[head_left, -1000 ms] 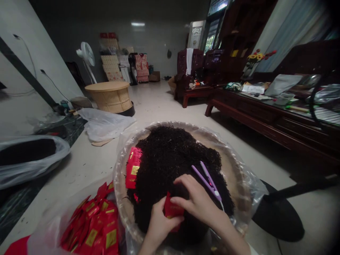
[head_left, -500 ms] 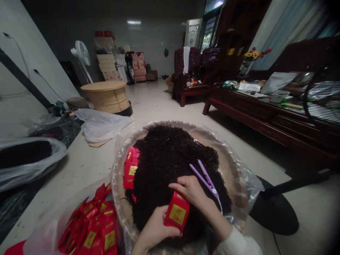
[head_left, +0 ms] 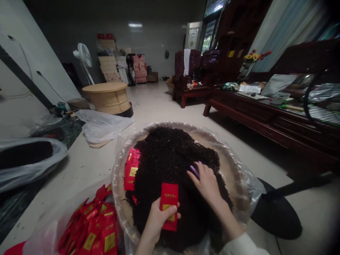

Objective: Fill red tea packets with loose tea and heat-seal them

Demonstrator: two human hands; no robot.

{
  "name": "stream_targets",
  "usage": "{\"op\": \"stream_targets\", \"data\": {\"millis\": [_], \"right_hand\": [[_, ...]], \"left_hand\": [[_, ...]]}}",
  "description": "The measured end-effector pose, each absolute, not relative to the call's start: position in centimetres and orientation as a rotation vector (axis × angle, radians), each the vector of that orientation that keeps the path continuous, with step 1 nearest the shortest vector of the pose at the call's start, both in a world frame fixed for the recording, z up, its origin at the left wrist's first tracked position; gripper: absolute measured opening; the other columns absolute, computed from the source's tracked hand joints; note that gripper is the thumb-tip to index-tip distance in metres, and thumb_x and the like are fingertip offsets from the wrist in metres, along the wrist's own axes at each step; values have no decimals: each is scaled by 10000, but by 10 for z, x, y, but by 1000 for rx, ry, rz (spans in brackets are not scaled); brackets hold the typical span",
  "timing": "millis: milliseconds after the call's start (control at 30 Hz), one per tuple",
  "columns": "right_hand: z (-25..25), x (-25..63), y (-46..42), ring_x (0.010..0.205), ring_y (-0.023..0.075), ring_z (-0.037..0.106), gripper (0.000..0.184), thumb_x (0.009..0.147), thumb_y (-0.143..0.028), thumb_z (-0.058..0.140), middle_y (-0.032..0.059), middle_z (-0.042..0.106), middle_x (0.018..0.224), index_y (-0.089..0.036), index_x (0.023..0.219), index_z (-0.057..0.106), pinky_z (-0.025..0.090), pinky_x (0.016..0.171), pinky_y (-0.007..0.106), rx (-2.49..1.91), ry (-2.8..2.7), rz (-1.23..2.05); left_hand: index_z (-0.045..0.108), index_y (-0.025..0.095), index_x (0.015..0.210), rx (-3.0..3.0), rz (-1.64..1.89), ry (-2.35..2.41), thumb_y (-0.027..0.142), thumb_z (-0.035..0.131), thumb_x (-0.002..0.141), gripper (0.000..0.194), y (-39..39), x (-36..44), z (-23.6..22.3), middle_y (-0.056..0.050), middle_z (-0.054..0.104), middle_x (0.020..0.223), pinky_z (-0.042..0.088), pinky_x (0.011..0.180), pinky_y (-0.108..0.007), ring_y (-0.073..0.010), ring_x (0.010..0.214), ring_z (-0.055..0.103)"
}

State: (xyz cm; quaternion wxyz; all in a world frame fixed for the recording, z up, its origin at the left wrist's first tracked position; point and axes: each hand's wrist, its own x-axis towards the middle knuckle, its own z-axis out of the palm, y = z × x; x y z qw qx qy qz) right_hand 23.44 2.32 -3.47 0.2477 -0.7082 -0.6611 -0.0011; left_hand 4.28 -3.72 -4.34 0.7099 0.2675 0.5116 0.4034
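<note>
Our left hand (head_left: 156,219) grips a flat red packet (head_left: 170,193); our right hand (head_left: 208,181), hold unclear, curls over purple plastic tongs (head_left: 194,172): apparently pickup, needing closure.

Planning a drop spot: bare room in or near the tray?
Bare: strip inside the tray, right of the dark leaves; floor beyond, between round table and low table. Crowded: tray's left, red packets; over leaves, left hand gripping another packet, right hand by purple tool.

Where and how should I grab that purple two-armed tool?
Probably across both arms of the purple two-armed tool, from above and right, where the right hand is: its ends lie spread apart on the dark shredded heap; the rest is hidden.
</note>
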Motion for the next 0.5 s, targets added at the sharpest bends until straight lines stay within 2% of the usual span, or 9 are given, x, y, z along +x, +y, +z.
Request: {"op": "stream_targets", "data": {"millis": [100,267,400,500], "right_hand": [[-50,257,22,904,316,583,554,827,-355,612,179,592,1107,-113,1304,468,449,718,371,-2195,-1885,-126],[-73,268,21,870,298,596,430,856,-348,555,148,607,988,-116,1216,522,455,692,353,-2329,-1875,-102],[-75,277,25,875,271,590,375,830,-303,545,134,606,969,-114,1155,549,466,762,367,-2111,-1801,151],[-53,280,21,916,256,588,397,830,-336,545,113,616,1015,-157,1185,548,461,833,378,-1747,-1822,462]], "left_hand": [[634,102,884,572,952,1152,457,896,391,662,-36,39,-42,-142,751,863,532,547,-268,-211,580,705],[641,101,900,602,984,1115,446,886,450,618,-39,37,-42,-159,751,899,538,547,-268,-225,614,716],[642,99,910,627,992,1104,433,886,459,613,-41,36,-46,-157,749,903,544,566,-279,-224,610,714],[645,95,893,667,981,1108,443,884,451,612,-41,35,-48,-148,747,879,541,563,-279,-226,616,712]]}}
